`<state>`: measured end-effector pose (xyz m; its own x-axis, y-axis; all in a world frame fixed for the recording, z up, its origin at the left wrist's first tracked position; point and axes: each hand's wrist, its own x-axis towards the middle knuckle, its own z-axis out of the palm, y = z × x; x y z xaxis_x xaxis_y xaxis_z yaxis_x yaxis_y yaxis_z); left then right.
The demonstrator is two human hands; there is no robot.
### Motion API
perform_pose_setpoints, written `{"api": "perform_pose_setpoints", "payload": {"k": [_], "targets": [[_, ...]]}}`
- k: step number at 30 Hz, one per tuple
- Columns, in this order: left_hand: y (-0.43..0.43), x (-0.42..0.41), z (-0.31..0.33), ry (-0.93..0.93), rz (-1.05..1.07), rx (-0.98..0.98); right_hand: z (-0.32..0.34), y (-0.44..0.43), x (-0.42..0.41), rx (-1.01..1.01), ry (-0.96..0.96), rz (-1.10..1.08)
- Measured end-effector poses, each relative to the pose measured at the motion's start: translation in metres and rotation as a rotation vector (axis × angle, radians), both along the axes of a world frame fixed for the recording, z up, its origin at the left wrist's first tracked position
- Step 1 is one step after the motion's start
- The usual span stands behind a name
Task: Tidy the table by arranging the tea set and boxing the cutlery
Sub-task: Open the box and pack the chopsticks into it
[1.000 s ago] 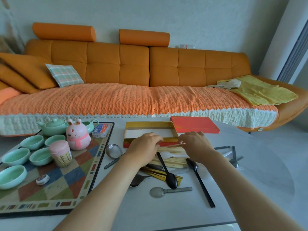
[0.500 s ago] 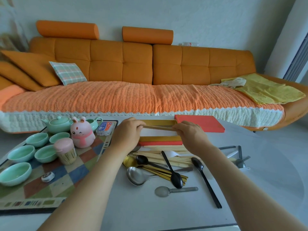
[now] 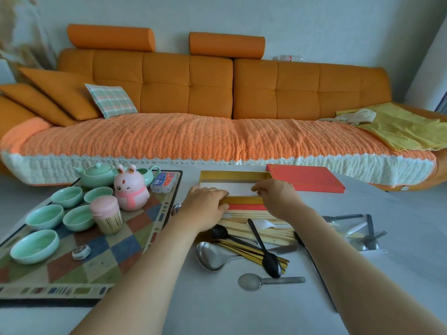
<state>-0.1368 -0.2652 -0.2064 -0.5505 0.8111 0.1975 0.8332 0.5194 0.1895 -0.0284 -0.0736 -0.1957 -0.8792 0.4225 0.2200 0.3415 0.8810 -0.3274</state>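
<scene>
An open box, gold inside and red outside, lies on the table's far side. Its red lid lies to its right. My left hand and my right hand are at the box's near wall. Their curled fingers pinch the two ends of wooden chopsticks low inside the box, where only a thin line shows. In front of the box lies a heap of wooden chopsticks, black spoons and steel spoons. A mint teapot and several mint cups stand on the checked tray.
A pink rabbit figure, a toothpick jar and a small plastic case share the tray. More cutlery lies at the right. A small steel spoon lies nearest me. An orange sofa runs behind the table.
Both hands lifted a pair of chopsticks from the heap, carried it over the box, and have now lowered it inside against the near wall.
</scene>
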Motion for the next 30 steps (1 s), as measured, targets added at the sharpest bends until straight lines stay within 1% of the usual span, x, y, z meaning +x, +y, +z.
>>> {"api": "perform_pose_setpoints", "payload": {"k": [2,5,6,8,11,13,15,18,20,23,30], "targets": [[0.002,0.000,0.002,-0.002,0.016,-0.019,0.003,-0.004,0.003,-0.034,-0.019,0.060],[0.004,0.001,0.005,-0.015,0.025,-0.037,0.005,-0.010,0.011,0.034,-0.081,0.138],[0.005,0.002,0.005,-0.009,0.025,-0.032,0.004,-0.009,0.012,0.044,-0.074,0.154],[0.007,0.006,0.005,0.022,0.017,0.007,0.002,-0.005,0.015,0.065,0.016,0.168],[0.011,0.014,0.009,0.112,-0.025,0.159,0.004,0.001,0.023,0.148,0.204,0.157],[0.015,0.021,0.012,0.116,-0.079,0.264,0.009,0.001,0.031,0.166,0.223,0.173],[0.016,0.027,0.013,0.053,-0.120,0.279,0.013,-0.003,0.039,0.142,0.121,0.185],[0.016,0.033,0.006,-0.008,-0.146,0.150,0.010,-0.005,0.049,0.183,-0.087,0.181],[0.015,0.035,-0.002,-0.030,-0.146,0.084,0.007,-0.005,0.054,0.217,-0.168,0.166],[0.016,0.036,-0.008,-0.060,-0.131,0.058,0.003,-0.004,0.056,0.232,-0.178,0.135],[0.016,0.037,-0.010,-0.128,-0.129,0.092,-0.007,0.000,0.053,0.270,-0.219,0.101]]}}
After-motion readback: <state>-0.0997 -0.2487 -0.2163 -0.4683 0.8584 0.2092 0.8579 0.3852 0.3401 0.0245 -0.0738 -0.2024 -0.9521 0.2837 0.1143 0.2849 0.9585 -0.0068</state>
